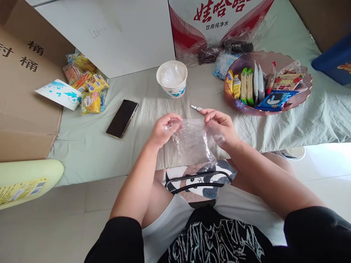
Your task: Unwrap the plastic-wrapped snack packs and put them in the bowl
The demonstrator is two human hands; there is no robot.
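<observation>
The left hand (163, 128) was curled, its fingertips pinching the left upper edge of a crumpled clear plastic bag (193, 140). The right hand (219, 124) was likewise bent at the knuckles, fingers pressed together on the bag's right upper edge. The bag hung between the two hands, above the person's lap and just in front of the edge of the pale green sheet-covered bed (90, 149); its lower end drooped toward a panda-printed pouch with a black handle (199, 182) resting on the knees.

Just beyond the right hand's fingers lay a small silvery metal tool (196, 107), on the sheet and apart from the hand. Farther back stood a white paper cup with blue print (172, 79), lined with clear plastic film. To the left of the left hand, a black smartphone (122, 118) lay face up on the sheet. To the right sat a purple scalloped plastic tray (290, 60) holding packaged biscuits and sweets. At the far left a heap of yellow snack packets (87, 87) lay beside a brown cardboard box (24, 95), and a red-and-white printed carton (216, 22) stood at the back.
</observation>
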